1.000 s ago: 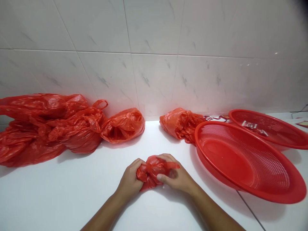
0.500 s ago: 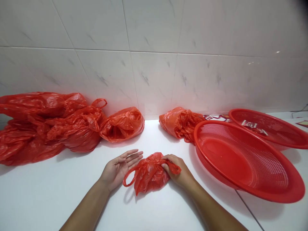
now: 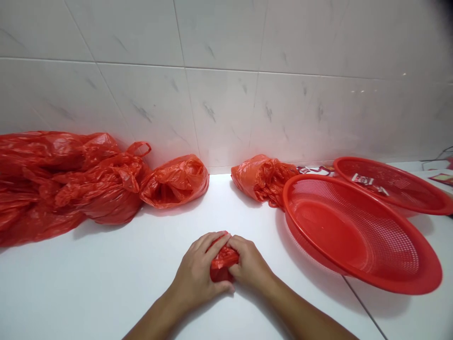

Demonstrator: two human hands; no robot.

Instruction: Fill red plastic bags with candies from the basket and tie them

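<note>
Well off the back edge of the tabletop (image 3: 106, 283), our left hand (image 3: 196, 273) and right hand (image 3: 252, 265) cup and seemingly bundle a red bag (image 3: 226, 257); next needs even pressure

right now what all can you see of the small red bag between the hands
The small red plastic bag looks thin, glossy and crinkled, bunched into a compact bundle, its lower front in darker shade. The left hand cups it with fingers over its top; the right hand grips its other side. It is at or just above the white countertop; the hands hide whether it touches. No handle loop can be made out, and its contents cannot be seen.
</note>
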